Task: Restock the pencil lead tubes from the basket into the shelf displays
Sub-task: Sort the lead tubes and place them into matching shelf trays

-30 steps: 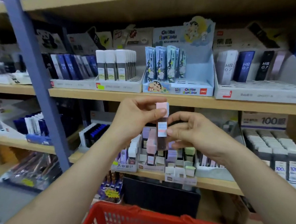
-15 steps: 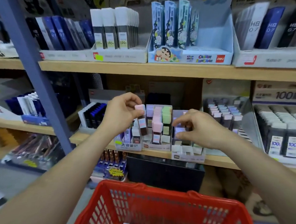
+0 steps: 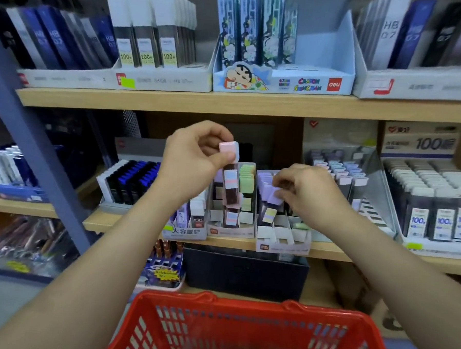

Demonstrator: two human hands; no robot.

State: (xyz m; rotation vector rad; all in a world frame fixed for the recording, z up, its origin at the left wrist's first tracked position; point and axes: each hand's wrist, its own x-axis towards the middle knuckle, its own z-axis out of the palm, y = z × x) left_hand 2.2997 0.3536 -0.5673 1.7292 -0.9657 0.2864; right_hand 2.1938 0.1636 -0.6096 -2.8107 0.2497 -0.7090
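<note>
Nearest, the red basket [image 3: 246,304] is sitting below the shelf [image 3: 326,255]. The left hand [image 3: 192,161] grip is pinching the pink-capped tube [image 3: 230,174] above the pastel display [image 3: 230,231]; the right hand [image 3: 308,194] grip is pinching a purple-capped tube [image 3: 273,200] in the neighbouring display [image 3: 281,247]. A tilted descent is risking snagged caps. Farther boxes [image 3: 309,83] are showing "100", "HB 07", "deli".

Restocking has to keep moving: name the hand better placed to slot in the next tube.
Left, probably. The left hand pinches a pink-capped lead tube by its cap, just above the pink row in the display box; the right hand is pinching a purple-capped tube in the neighbouring box.
</note>
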